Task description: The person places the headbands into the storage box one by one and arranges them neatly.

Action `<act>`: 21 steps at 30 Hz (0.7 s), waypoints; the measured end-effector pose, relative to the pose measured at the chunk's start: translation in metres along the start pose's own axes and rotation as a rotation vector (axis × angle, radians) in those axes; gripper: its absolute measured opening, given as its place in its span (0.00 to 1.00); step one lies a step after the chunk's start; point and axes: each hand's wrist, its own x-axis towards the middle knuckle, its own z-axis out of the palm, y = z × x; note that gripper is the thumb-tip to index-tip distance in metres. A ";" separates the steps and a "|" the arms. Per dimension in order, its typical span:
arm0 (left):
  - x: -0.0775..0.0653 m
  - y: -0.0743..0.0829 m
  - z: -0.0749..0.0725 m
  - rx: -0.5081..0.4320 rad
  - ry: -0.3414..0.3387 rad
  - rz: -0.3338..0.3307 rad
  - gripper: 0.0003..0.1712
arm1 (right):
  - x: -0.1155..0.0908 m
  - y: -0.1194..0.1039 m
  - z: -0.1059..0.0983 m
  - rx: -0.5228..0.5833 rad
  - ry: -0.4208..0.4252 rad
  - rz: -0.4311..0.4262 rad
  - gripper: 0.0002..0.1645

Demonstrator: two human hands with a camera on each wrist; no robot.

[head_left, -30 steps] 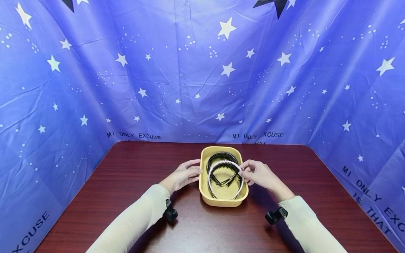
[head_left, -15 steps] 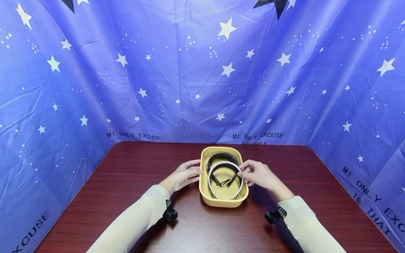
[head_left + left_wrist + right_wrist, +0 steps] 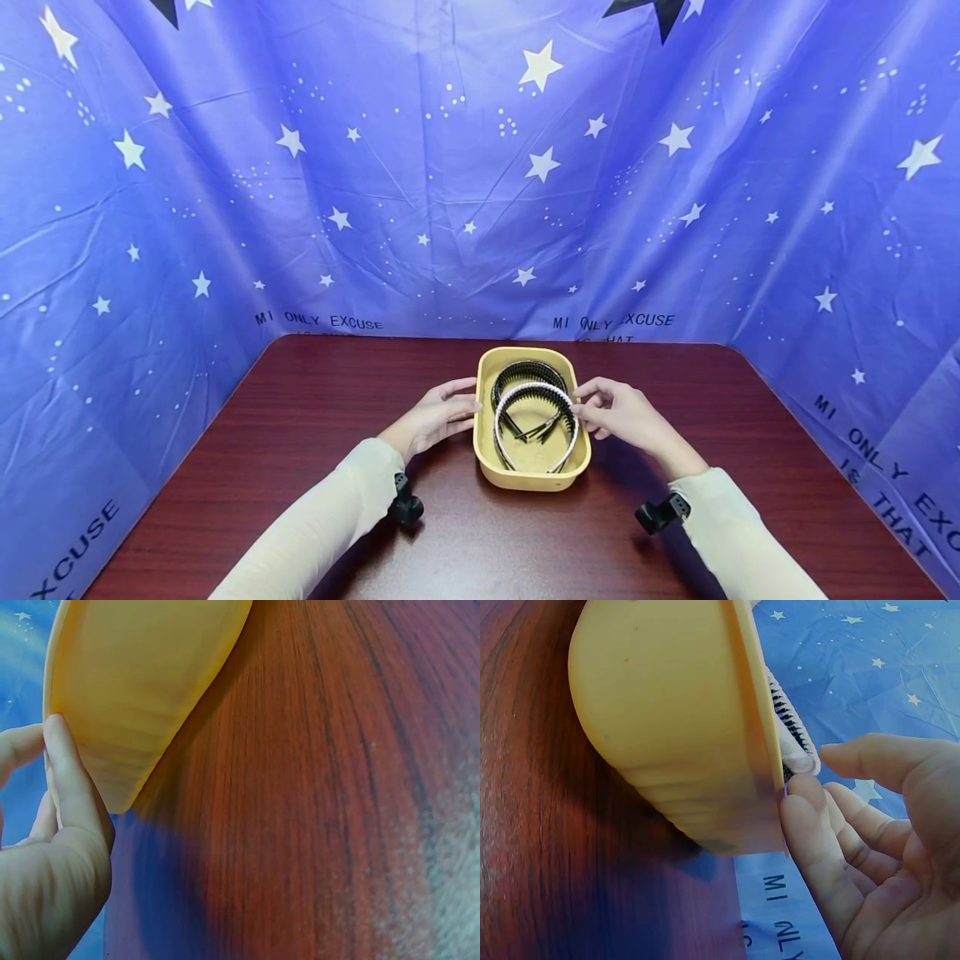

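Observation:
In the head view a yellow plastic bin (image 3: pixel 525 481) stands on the table. Inside lies a black toothed headband (image 3: pixel 528 368), and a white-edged headband (image 3: pixel 576 440) with dark teeth overlaps it nearer the front. My left hand (image 3: pixel 427 421) touches the bin's left rim with fairly straight fingers. At the right rim is my right hand (image 3: pixel 622 414), close to the white-edged headband. The right wrist view shows its thumb slightly apart from that headband and other fingertips against the rim; contact with the headband is hard to tell. The left wrist view shows only the bin's outside.
A dark red wooden table (image 3: pixel 337 392) spreads around the bin. Blue star-printed cloth (image 3: pixel 420 167) encloses the back and both sides. Each wrist carries a black camera (image 3: pixel 406 502) on its strap.
My right hand has loosened at the white-edged headband and shifted slightly right. The headbands, bin and left hand look much the same.

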 end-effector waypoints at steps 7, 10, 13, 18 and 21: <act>0.000 0.001 -0.002 0.007 0.011 0.004 0.36 | -0.001 0.004 -0.007 -0.017 0.010 -0.003 0.19; 0.000 0.001 -0.003 0.019 0.014 0.004 0.36 | -0.001 0.008 -0.010 -0.021 0.010 -0.011 0.19; 0.001 0.001 -0.004 0.032 0.013 0.008 0.36 | -0.002 0.011 -0.013 -0.024 0.015 -0.016 0.20; 0.001 0.001 -0.003 0.044 0.020 0.020 0.36 | -0.005 0.018 -0.019 -0.043 0.029 -0.017 0.21; 0.001 0.000 -0.003 0.050 0.024 0.025 0.36 | -0.008 0.021 -0.022 -0.062 0.043 -0.014 0.19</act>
